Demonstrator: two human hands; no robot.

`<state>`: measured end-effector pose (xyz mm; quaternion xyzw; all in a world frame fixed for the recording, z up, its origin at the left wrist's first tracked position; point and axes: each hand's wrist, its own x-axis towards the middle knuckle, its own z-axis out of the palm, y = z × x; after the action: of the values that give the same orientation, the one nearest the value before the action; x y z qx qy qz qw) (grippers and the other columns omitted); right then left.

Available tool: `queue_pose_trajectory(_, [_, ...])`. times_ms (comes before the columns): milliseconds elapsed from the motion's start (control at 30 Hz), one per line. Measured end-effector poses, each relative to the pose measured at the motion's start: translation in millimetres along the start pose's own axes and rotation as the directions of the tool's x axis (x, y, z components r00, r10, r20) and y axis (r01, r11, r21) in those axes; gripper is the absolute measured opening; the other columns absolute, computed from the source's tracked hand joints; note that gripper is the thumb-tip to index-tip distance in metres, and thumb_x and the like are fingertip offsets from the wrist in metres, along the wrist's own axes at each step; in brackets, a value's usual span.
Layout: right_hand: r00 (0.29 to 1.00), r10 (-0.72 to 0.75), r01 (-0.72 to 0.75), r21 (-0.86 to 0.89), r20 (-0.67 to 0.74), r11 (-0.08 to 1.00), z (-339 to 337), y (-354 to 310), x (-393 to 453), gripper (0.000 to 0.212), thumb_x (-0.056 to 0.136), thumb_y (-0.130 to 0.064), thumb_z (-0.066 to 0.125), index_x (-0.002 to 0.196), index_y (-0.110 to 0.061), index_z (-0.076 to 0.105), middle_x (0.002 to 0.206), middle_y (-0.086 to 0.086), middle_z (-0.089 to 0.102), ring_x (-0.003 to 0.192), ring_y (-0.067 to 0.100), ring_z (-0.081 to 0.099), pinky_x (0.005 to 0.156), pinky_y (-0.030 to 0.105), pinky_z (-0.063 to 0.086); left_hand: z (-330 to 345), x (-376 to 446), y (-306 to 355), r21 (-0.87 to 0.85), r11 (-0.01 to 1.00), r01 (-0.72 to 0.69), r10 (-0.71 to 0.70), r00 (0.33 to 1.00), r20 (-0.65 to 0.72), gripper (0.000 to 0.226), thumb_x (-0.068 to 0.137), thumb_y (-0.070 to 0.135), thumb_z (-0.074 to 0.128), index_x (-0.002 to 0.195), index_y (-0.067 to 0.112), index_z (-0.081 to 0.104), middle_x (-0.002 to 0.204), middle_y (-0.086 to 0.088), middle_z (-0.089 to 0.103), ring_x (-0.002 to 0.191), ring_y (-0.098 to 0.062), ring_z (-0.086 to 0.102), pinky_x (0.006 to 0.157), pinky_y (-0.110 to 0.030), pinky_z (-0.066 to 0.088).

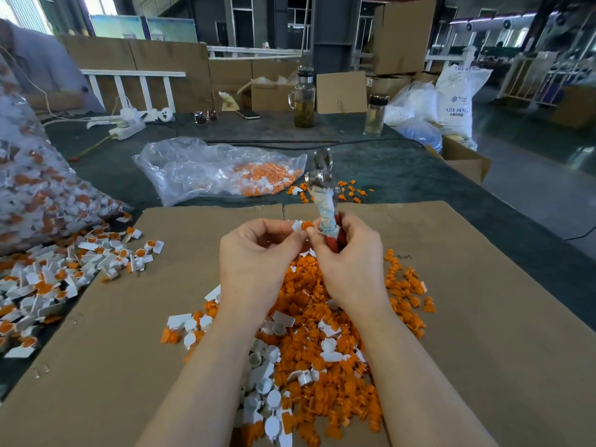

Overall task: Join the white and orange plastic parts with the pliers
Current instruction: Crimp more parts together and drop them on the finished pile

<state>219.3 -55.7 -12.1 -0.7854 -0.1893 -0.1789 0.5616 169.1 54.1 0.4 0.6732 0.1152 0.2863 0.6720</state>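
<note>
Nearest you, loose white and orange parts are heaped on the cardboard; above them your left hand pinches a white part with an orange part seated at its tip; your right hand grips the pliers, jaws upright and clear of the pair. Risk: the unpressed orange piece may slip from your fingertips as you swing the jaws round; beyond lies a bag of parts.

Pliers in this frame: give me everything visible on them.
The pliers stand nearly upright above the cardboard sheet, head up and away from the person. The head is shiny bare metal with a pivot bolt; the jaws look slightly parted and hold nothing. One handle is wrapped in worn whitish tape or cloth, with red grip showing lower down. The right hand grips the handles; its fingertips also meet the left hand at a small white and orange part beside the handle.
</note>
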Motion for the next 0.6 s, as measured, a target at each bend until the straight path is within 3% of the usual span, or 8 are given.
queue_pose_trajectory(167, [0.999,0.001,-0.001,-0.017,0.036,1.000,-1,0,1,0.012,0.087,-0.023,0.071,0.095,-0.024,0.062,0.082,-0.011,0.067,0.077,0.006,0.065,0.069,0.034,0.057,1,1,0,0.036,0.999,0.008,-0.008,1.000,-0.020,0.008,0.078,0.010,0.081,0.080,0.015,0.075,0.070,0.000,0.075,0.061,-0.005,0.068,0.058,-0.015,0.052])
queue_pose_trajectory(433, [0.988,0.011,-0.004,-0.041,0.156,0.999,-5,0,4,0.011,0.088,-0.019,0.067,0.098,-0.024,0.064,0.072,-0.017,0.058,0.068,-0.007,0.056,0.057,0.009,0.040,3,4,-3,0.065,0.997,0.032,-0.026,0.996,-0.090,0.014,0.076,0.015,0.084,0.072,0.020,0.072,0.064,0.004,0.071,0.058,-0.006,0.066,0.055,-0.015,0.051])
queue_pose_trajectory(600, [0.961,0.058,-0.067,0.026,0.269,0.997,-13,-2,5,0.013,0.088,-0.019,0.066,0.097,-0.027,0.064,0.076,-0.013,0.063,0.072,0.000,0.059,0.059,0.016,0.045,0,5,-3,0.050,0.998,0.039,-0.034,0.994,-0.100,0.012,0.081,0.013,0.079,0.076,0.019,0.070,0.067,0.001,0.073,0.063,-0.008,0.069,0.059,-0.016,0.054])
